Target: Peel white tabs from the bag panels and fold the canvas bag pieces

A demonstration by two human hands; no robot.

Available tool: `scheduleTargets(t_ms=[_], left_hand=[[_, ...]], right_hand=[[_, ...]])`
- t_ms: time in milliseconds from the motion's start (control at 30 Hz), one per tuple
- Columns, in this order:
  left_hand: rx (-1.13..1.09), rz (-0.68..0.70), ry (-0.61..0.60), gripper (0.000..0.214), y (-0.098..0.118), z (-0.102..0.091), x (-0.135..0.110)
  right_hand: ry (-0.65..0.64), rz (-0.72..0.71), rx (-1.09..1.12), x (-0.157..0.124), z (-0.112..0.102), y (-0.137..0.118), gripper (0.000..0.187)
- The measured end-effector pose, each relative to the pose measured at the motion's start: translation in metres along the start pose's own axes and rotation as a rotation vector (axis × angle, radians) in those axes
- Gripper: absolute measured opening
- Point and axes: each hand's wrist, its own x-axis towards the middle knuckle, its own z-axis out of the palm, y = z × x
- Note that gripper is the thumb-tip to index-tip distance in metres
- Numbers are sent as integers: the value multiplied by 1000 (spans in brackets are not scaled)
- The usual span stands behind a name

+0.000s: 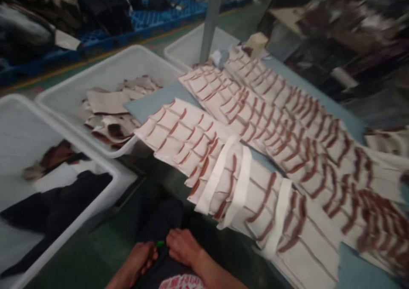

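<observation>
Close to my body at the bottom, my left hand (144,256) has its fingers curled around one end of a small bright green object (160,243). Its kind is too small and blurred to make out. My right hand (182,245) is closed at the other end of that object, and whatever lies inside its fingers is hidden. Both hands are over dark clothing with a red and white print (182,281). Ahead of them, overlapping rows of off-white fabric pieces with brown edges (191,135) cover a table. Pale strips (239,187) lie across the nearest row.
The blue-grey table (159,96) reaches away to the right. On the left stand white bins (111,150), holding fabric pieces (108,101) and dark cloth (64,204). A grey post (211,23) rises at the table's far end. Blue pallets (162,16) with goods are behind.
</observation>
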Motion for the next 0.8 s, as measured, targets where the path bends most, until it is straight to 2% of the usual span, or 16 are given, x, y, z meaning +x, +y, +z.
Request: scheduleTargets(t_ms=[33, 100, 200, 300, 500, 567, 733, 800], left_hand=[[-10, -42, 11, 39, -18, -9, -7], [-38, -59, 30, 48, -36, -20, -13], [-104, -15, 73, 45, -39, -22, -10], [-178, -15, 66, 42, -35, -14, -4], [-291, -113, -71, 49, -33, -3, -7], [-299, -119, -82, 51, -34, -4, -11], [-324, -143, -69, 53, -32, -17, -16], [-350, -177, -83, 52, -29, -22, -15]], right_hand=[[-45, 2, 36, 11, 15, 9, 23], [-85, -8, 87, 26, 40, 23, 16], [-100, -15, 119, 28, 53, 30, 14], [-106, -16, 137, 23, 52, 28, 13], [-83, 15, 193, 22, 45, 26, 9], [-66, 37, 215, 21, 39, 24, 8], [27, 143, 231, 23, 24, 10, 18], [35, 114, 209, 30, 20, 3, 20]])
